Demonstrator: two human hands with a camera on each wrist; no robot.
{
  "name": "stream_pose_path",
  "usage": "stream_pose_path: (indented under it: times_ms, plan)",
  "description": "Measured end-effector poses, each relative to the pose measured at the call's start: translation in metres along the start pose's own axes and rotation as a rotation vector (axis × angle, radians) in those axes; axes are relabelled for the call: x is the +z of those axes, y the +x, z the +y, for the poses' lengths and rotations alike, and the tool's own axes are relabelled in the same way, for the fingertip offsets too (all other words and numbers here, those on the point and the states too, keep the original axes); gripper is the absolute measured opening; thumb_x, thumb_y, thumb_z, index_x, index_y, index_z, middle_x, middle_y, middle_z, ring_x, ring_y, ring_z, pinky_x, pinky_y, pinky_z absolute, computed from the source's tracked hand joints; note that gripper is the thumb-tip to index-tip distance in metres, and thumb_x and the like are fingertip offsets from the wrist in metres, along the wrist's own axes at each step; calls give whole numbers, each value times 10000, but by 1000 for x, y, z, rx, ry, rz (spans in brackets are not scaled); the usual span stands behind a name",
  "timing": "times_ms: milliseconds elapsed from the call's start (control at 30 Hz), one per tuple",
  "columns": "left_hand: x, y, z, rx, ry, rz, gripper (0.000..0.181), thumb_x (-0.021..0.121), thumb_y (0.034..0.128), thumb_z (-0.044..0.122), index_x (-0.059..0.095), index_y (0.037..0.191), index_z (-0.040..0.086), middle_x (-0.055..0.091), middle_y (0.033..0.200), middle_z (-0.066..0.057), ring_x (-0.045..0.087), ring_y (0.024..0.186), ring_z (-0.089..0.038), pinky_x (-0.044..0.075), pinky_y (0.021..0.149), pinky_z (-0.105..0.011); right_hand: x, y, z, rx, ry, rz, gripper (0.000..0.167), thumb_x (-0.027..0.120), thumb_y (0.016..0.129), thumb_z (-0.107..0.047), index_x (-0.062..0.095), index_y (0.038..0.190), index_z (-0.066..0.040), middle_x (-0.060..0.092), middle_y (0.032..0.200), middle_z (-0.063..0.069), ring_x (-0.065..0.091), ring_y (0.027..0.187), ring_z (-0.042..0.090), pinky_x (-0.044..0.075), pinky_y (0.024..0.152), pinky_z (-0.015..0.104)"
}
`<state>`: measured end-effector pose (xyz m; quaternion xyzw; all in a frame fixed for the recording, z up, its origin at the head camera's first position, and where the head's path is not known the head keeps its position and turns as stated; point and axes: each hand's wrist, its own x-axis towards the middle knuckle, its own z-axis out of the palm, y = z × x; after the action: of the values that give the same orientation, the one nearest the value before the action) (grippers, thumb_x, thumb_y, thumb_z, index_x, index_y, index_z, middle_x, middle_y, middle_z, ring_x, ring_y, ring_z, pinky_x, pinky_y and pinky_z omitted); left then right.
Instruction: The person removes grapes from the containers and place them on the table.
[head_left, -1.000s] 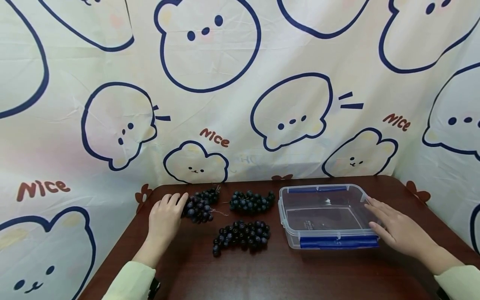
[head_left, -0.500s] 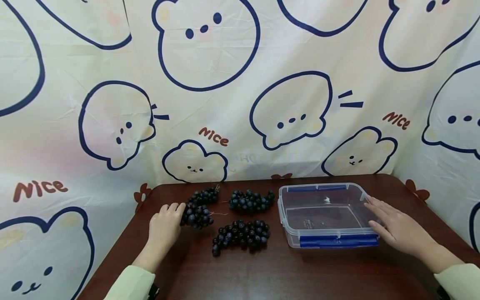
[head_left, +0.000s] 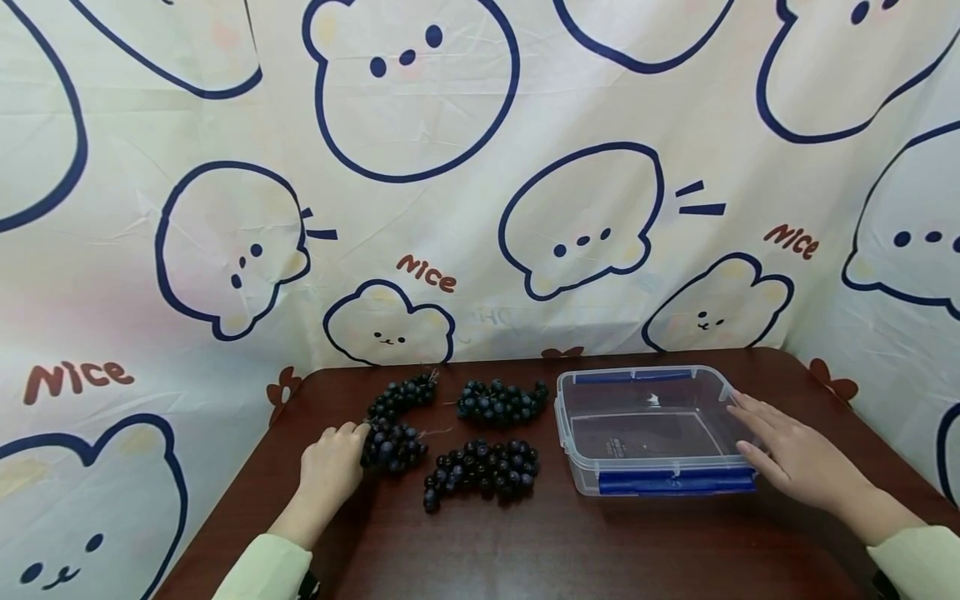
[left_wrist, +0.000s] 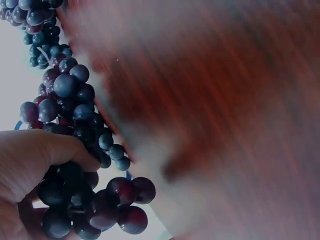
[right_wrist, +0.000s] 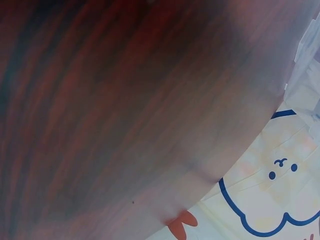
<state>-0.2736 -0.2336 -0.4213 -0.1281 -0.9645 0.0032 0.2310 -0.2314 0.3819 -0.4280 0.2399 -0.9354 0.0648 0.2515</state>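
Note:
At the left of the table, my left hand [head_left: 332,462] grips a bunch of dark grapes [head_left: 393,447]. The left wrist view shows the thumb [left_wrist: 75,152] curled over these grapes [left_wrist: 102,207], with other fingers partly hidden behind them. Just behind lies another bunch of dark grapes [head_left: 405,396], close to the held one. My right hand [head_left: 795,454] rests against the right side of a clear plastic box [head_left: 581,479] with blue clips, fingers fairly straight. That hand does not appear in the right wrist view.
Two more grape bunches lie between the held bunch and the box, one at the back [head_left: 501,402] and one nearer the front [head_left: 483,473]. Behind the brown table [head_left: 480,554] hangs a pale cloth [head_left: 480,208] with cartoon bears, which also runs along both sides.
My left hand has moved a little toward the front of the table with its grape bunch, baring more of the bunch behind. The right hand and the box have stayed put.

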Motion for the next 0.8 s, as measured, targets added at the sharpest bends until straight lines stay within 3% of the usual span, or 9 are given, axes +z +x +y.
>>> stream_pose_path:
  times_ms: [167, 333, 800]
  plan:
    - [0, -1, -1, -34, -40, -90, 407, 738, 697, -57, 687, 1096, 0, 647, 936, -147, 607, 733, -341, 489, 465, -447, 1, 0, 0, 0, 3, 0, 523, 672, 892, -255, 549, 1334, -3, 430, 1459, 181, 424, 1316, 343, 76, 1125, 232]
    - [-2, -2, -3, -32, -67, -161, 446, 776, 700, -10, 662, 1131, -28, 643, 950, -164, 622, 747, -346, 502, 490, -450, 1, -1, 2, -4, 5, 6, 525, 672, 890, -251, 545, 1338, -7, 434, 1454, 188, 386, 1359, 301, 36, 1104, 200]
    - [-1, -5, -8, -17, -82, -268, 531, 797, 686, 23, 607, 1176, -52, 641, 988, -171, 634, 806, -347, 511, 544, -459, 1, -1, 2, 4, 9, 6, 528, 675, 888, -254, 546, 1339, -13, 440, 1449, 190, 395, 1352, 309, 92, 1130, 262]
